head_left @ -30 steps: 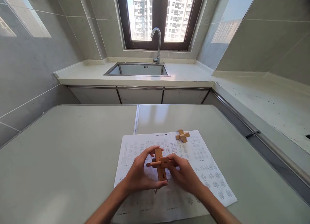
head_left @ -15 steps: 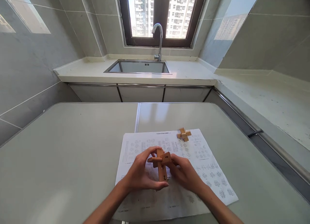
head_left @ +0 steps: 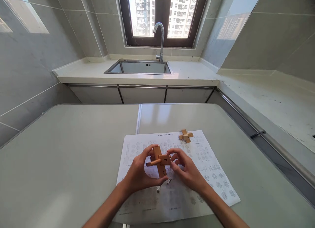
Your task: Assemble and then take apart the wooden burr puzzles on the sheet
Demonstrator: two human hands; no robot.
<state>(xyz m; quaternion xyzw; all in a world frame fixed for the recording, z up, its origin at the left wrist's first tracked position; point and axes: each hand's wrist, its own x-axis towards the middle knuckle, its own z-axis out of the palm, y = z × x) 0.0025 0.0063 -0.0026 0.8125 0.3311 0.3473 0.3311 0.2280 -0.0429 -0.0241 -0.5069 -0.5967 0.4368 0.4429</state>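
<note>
I hold the wooden cross puzzle [head_left: 159, 162] above the instruction sheet [head_left: 172, 175], my left hand [head_left: 139, 173] clamped on its upright bar (long axis vertical, numbered face toward me). My right hand [head_left: 185, 170] pinches the crosswise bar's end, fingertips closed on it.

This is a home kitchen in a high-rise flat. At 12 o'clock a steel sink [head_left: 139, 67] with a curved faucet [head_left: 160, 37] sits in a pale countertop [head_left: 192, 77] under a dark-framed window [head_left: 158, 17] facing apartment towers. Grey wall tiles [head_left: 36, 63] rise at 9 and 3 o'clock; cabinet fronts [head_left: 142, 95] run below.
</note>
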